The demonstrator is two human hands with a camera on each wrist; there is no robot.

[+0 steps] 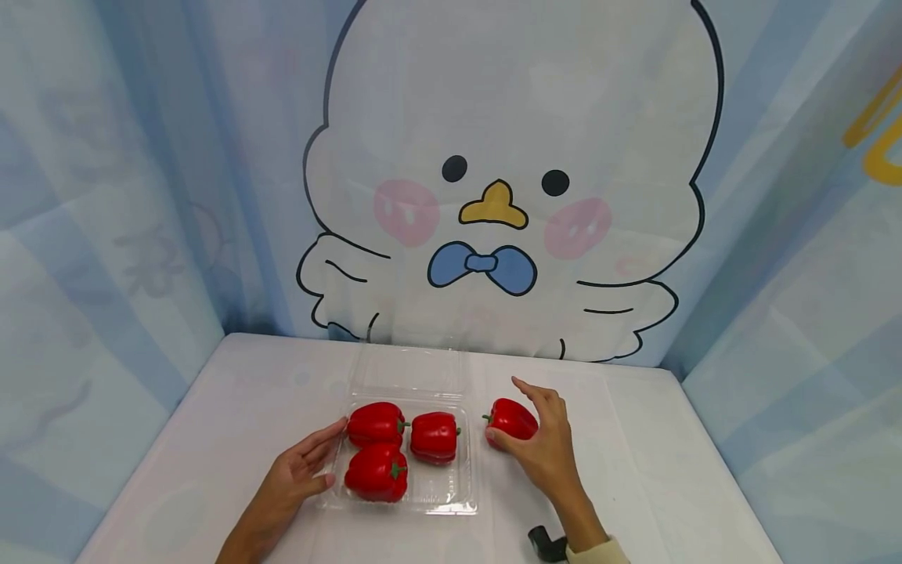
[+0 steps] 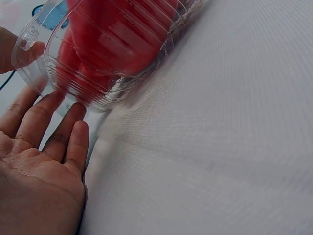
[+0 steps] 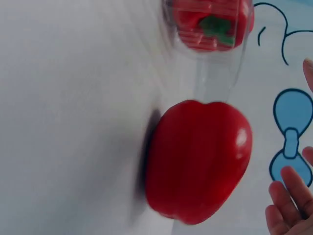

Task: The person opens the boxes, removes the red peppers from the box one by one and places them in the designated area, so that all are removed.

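My left hand (image 1: 292,474) lies straight-fingered against the clear plastic clamshell container (image 1: 442,489); its three red bell peppers (image 1: 375,424) blur through the ribbed wall at that wrist. My right hand (image 1: 548,446), mostly cut off in its wrist view, spreads around a fourth pepper (image 1: 513,417) on the table (image 1: 634,478), seemingly ungripped.

No text can be read; the left curtain (image 1: 63,329) bears faint, character-like marks (image 1: 149,258), some nearer its lower right corner, others higher up, all too pale to make out; on the right curtain (image 1: 782,313), thick yellow strokes (image 1: 874,166) run off the view high up, and whether they form letters cannot be told.
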